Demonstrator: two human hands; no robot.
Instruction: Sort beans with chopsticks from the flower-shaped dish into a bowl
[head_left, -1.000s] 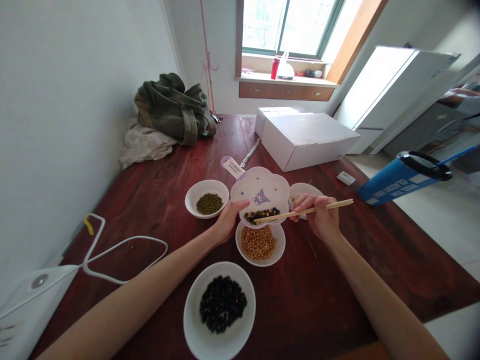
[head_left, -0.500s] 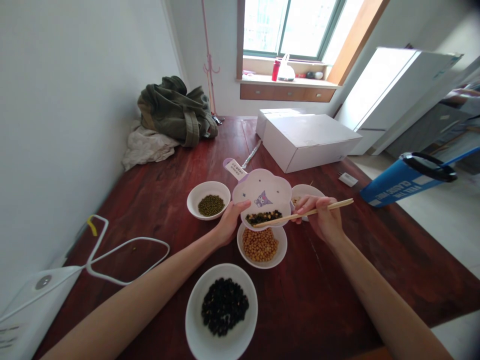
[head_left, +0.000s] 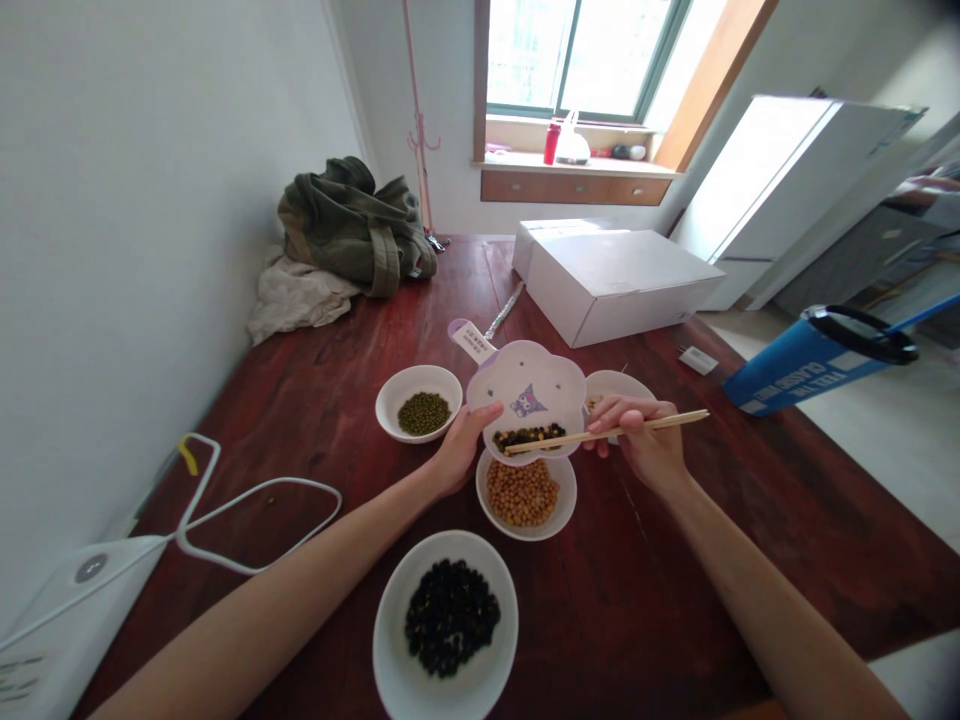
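1. The left hand (head_left: 459,450) is gripping the flower-shaped dish (head_left: 529,375) at its left side, with the thumb lying over the rim.
2. The right hand (head_left: 651,445) is closing its fingers around a pair of chopsticks (head_left: 664,422), whose tips are pointing left and reaching into the near part of the dish.
3. The dish is hanging over the far part of a white bowl (head_left: 568,492) that is holding yellow beans (head_left: 523,493); its labelled handle (head_left: 471,340) is pointing far and left.
4. Mixed beans (head_left: 529,437), dark and pale, are lying gathered along the dish's near edge, beside the chopstick tips.
5. To the left of the dish, green beans (head_left: 424,413) are resting in a second bowl (head_left: 389,393).
6. Nearest the person, black beans (head_left: 452,617) are filling the middle of a third bowl (head_left: 439,698).
7. Behind the right hand, a fourth bowl (head_left: 621,382) is showing only partly; its contents are mostly hidden.
8. Farther off on the dark red table (head_left: 600,610), a white box (head_left: 652,265) is lying, while a blue cup (head_left: 787,362) is standing to the right and a green bag (head_left: 341,225) is slumping on the far left.
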